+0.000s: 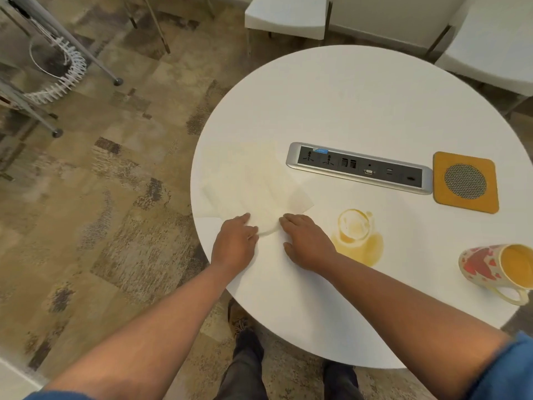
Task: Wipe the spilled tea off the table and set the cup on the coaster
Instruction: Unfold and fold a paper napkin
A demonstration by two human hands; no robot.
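Note:
A pale paper napkin [253, 180] lies spread on the left part of the round white table [360, 105]. My left hand [235, 243] and my right hand [307, 241] both rest on its near edge, fingertips pinching the paper. Just right of my right hand a yellow tea puddle [359, 241] with a ring mark spreads on the tabletop. At the right edge a cup [496, 269] with red hearts lies on its side, mouth turned toward me. An orange square coaster [465, 182] with a grey mesh circle sits behind it.
A silver power and socket strip [359, 168] is set into the table between the napkin and the coaster. White chairs [287, 15] stand behind the table. Metal legs and a white coiled cable [69, 73] are on the carpet at the left.

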